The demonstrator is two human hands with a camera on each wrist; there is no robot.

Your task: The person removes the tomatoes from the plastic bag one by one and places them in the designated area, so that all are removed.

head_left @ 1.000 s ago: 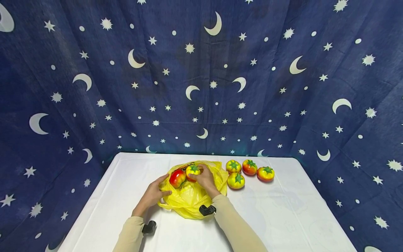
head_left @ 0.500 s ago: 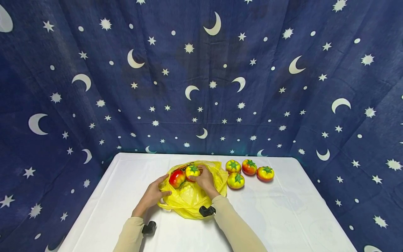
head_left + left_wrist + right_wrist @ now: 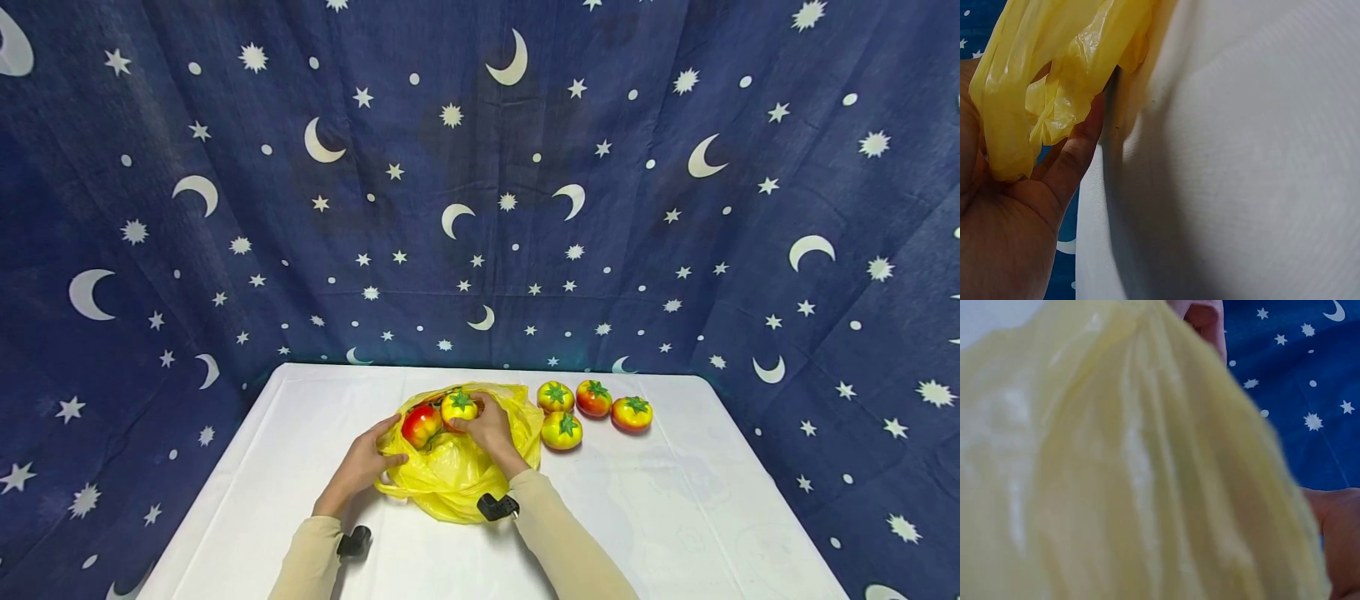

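One yellow tomato (image 3: 459, 405) in your right hand (image 3: 487, 427), leafy crown up, over the yellow bag (image 3: 457, 473).
Your thumb and fingers grip its roundish body, which has no clear long axis; just left of that grip sits a red tomato (image 3: 421, 425). Farther left, your left hand (image 3: 365, 461) holds the bag's edge; to the right lie four more tomatoes (image 3: 562, 431). Only the left wrist view shows plastic between your left thumb and fingers.
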